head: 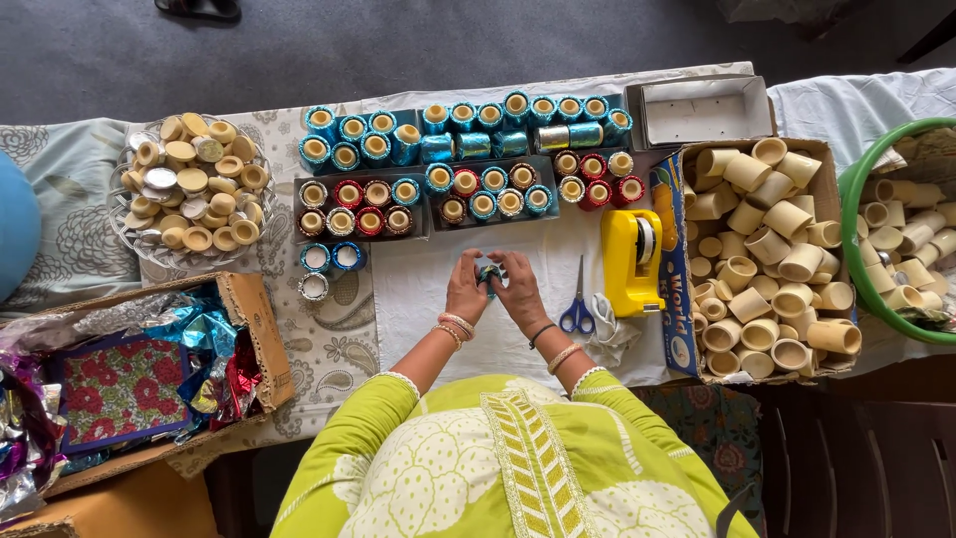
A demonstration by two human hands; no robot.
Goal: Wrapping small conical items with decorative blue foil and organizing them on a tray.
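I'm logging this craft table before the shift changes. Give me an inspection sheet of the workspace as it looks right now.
Surface: table under a white patterned cloth.
Job's things: small foil-wrapped cup held between both hands; wrapped cups in rows; plain cups in a cardboard box and a green tub; glass bowl of lids.
Clutter: box of foil scraps, blue scissors, yellow tape dispenser, empty grey tray.
Hands: left hand and right hand together on the cup.
Cables: nothing seen.
Surroundings: grey floor, a sandal at the top edge.
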